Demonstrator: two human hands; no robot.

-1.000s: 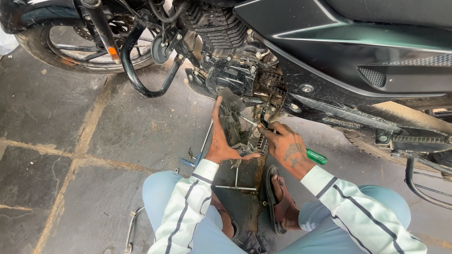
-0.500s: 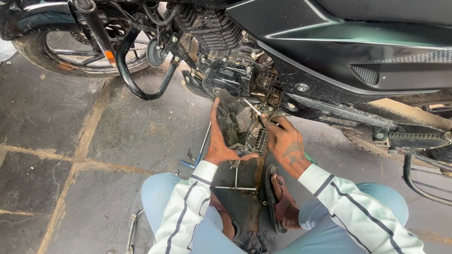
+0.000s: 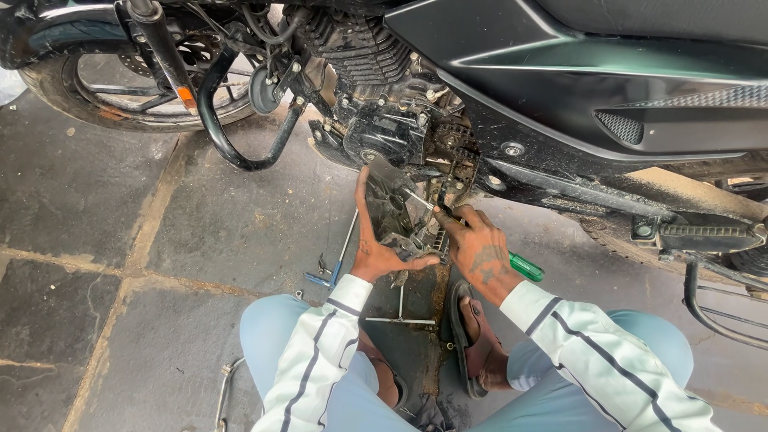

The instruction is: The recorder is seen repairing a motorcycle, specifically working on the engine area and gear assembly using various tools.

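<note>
Right now my left hand (image 3: 376,248) grips a dark engine cover (image 3: 392,204), holding it tilted just below the motorcycle's engine (image 3: 384,120). My right hand (image 3: 478,252) is clenched around a green-handled screwdriver (image 3: 524,266), its shaft angled up toward the cover's top edge. Thin metal tools (image 3: 340,256) lie on the stone floor (image 3: 120,208) beside my knees.

grey stone-slab floor (image 3: 104,200) with dirty joints, lit by even daylight.
</note>
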